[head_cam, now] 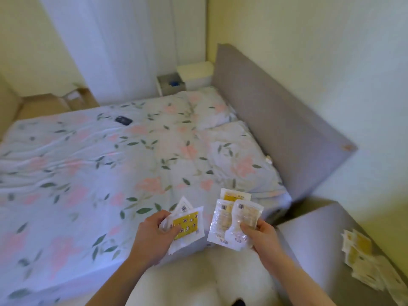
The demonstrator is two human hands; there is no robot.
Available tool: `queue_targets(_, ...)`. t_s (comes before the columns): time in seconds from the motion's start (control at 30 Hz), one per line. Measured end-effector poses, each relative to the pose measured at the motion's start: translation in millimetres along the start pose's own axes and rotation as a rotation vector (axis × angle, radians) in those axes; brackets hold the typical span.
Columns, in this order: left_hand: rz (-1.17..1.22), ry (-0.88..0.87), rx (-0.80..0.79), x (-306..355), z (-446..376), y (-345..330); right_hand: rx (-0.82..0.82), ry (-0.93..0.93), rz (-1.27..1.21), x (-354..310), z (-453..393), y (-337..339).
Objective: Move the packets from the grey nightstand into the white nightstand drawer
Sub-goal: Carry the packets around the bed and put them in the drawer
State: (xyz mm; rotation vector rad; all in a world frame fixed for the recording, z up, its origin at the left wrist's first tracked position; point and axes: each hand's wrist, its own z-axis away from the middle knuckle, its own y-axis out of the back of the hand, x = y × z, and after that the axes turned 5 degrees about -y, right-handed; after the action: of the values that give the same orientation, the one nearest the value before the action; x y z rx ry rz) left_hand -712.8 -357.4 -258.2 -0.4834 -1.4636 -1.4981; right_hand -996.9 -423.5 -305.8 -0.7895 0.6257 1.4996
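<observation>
Now left hand [154,234] gripping yellow packets [187,226], right hand [262,237] gripping clear packets [234,219], over bed edge [209,246], grey nightstand [320,239] just right

The person's two arms are bare from the bottom of the picture up to the wrists, with no sleeves on them. The left hand [154,234] has no ring, no watch and no glove. The right hand [261,236] is bare in the same way. Below the arms there is something white and soft, maybe clothing, but it is too blurry to tell.
</observation>
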Motion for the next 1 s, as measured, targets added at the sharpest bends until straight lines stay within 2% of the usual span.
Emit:
queue_targets(0.23, 0.006, 0.063, 0.149, -110.1, 39.6, 162.5, -0.162, 0.009, 0.061, 18.3, 33.8, -202.2)
queue_targets(0.47, 0.030, 0.093, 0.306, -184.7, 62.1, 299.2, -0.299, 0.006, 0.138, 25.1, 55.7, -350.6)
queue_targets(0.77, 0.070, 0.171, 0.450, -280.7, 46.7, 449.4, -0.434, -0.015, 0.232, 23.8, 35.7, -544.5)
queue_targets(1.0, 0.076, 0.319, 0.626, -365.8, 56.0, 596.7, -0.612, -0.089, 0.314, 41.2, 26.8, -753.6)
